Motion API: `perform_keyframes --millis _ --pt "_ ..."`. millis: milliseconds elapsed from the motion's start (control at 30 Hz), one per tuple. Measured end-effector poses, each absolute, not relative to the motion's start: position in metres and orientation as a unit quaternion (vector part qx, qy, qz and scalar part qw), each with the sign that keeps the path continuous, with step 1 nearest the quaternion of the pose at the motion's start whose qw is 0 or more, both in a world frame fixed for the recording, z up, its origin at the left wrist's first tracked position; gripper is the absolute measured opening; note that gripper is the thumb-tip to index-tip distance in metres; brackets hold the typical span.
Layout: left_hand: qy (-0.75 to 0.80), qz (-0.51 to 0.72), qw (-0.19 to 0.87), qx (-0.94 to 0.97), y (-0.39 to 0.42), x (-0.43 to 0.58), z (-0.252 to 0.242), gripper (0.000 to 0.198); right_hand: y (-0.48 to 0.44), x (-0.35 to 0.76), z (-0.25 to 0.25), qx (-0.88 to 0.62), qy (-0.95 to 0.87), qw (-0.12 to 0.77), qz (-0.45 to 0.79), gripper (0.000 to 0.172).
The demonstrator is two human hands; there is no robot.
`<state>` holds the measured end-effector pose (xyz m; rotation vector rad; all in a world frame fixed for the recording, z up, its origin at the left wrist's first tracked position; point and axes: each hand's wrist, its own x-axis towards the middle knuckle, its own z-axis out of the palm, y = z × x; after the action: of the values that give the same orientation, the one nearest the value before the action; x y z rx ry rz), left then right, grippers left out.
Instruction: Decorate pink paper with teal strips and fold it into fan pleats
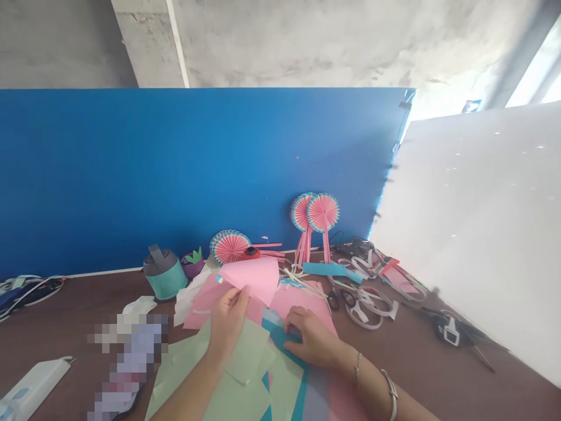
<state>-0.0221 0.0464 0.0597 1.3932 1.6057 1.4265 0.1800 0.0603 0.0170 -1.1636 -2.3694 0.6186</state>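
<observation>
My left hand [228,320] pinches the lower edge of a pink paper sheet [252,276], which curls upward above the pile. A small blue-and-white piece shows at the sheet's left corner. Bent and apart, the fingers of my right hand [312,338] rest over teal paper [276,328] and seem to hold nothing. Pale green sheets [188,365] lie beneath my hands, and more pink paper [302,299] spreads behind them. Two round pleated pink fans [323,211] with paper-strip handles lean on the blue panel; another pleated fan [228,247] sits left of them.
Dark-handled scissors [333,300] and white tape-like loops [370,307] lie right of the paper. A teal lidded cup [165,280] and a purple pot [193,268] stand back left. A blue panel [175,169] closes the table's back; a white panel [477,234] stands at right.
</observation>
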Motion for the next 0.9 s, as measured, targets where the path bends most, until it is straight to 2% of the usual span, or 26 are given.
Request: perform_keyframes --millis 100,167,267,333,400,467,533,633,733,900 --pt "0.596 0.544 0.196 0.557 0.043 -0.03 0.075 0.031 0.068 0.182 0.014 -0.411 -0.855 0.25 0.194 0.006" --pt "0.574 0.542 0.059 0.611 0.04 -0.034 0.08 0.025 0.073 0.184 0.013 -0.414 -0.84 0.298 0.185 0.001" --pt "0.511 0.455 -0.139 0.716 0.037 -0.037 0.074 0.025 0.076 0.188 0.013 -0.425 -0.804 0.393 0.135 0.011" --pt "0.496 0.353 -0.191 0.769 0.037 -0.036 0.061 0.031 0.073 0.19 0.016 -0.413 -0.791 0.445 0.08 0.024" --pt "0.512 0.259 -0.196 0.795 0.038 -0.034 0.043 0.035 0.067 0.191 0.02 -0.367 -0.813 0.45 0.044 0.036" --pt "0.519 0.195 -0.187 0.811 0.038 -0.031 0.025 0.036 0.063 0.19 0.024 -0.31 -0.855 0.413 0.045 0.041" --pt "0.519 0.158 -0.178 0.821 0.037 -0.03 0.012 0.036 0.061 0.188 0.025 -0.285 -0.879 0.377 0.066 0.037" --pt "0.511 0.128 -0.177 0.831 0.035 -0.029 0.003 0.037 0.065 0.184 0.021 -0.296 -0.872 0.379 0.085 0.022" --pt "0.5 0.111 -0.179 0.84 0.033 -0.028 0.004 0.039 0.071 0.182 0.015 -0.299 -0.863 0.398 0.081 0.017" --pt "0.503 0.102 -0.159 0.843 0.031 -0.026 0.008 0.039 0.073 0.185 0.01 -0.289 -0.881 0.367 0.078 0.012"
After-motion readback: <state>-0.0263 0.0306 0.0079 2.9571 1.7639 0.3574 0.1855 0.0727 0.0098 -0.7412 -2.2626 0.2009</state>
